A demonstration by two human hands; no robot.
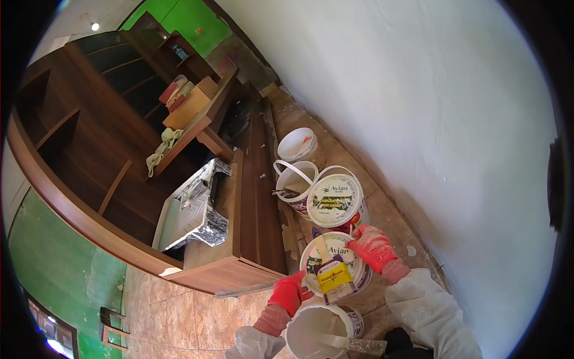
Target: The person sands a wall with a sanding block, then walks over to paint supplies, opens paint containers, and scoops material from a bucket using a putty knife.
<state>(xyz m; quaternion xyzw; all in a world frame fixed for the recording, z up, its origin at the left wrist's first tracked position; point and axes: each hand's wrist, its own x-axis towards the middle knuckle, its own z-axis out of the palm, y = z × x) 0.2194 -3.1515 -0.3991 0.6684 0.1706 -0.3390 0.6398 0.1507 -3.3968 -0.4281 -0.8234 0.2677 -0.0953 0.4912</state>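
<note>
Open white bucket (294, 331) nearest me, inner wall pale and coated; flat-bladed tool (368, 346) slants over its mouth. Just beyond stands the lidded tub (366, 286), between my hands, a wide brush (336, 279) lying on its lid (310, 269), bristle end towards me.

My right hand (372, 245), red-gloved, is at the far right rim, fingers bent; whether they pinch the lid or only rest there, I can't tell. My left hand (288, 293) is low at the near left side, fingers partly curled; can't confirm contact or grip.

Handling, my judgement: work the rim from opposite sides, with even pressure and the lid level, as the brush is loose and could slide into the open bucket. Better to set it aside before any prying or tilting. Powdery gloves may slip on smooth plastic.

Hard to make out: left fingertips, undersides of both grips, the bucket's depth and contents, the tool's far end, small lid print. Bottom edge cuts off the bucket's base.
</note>
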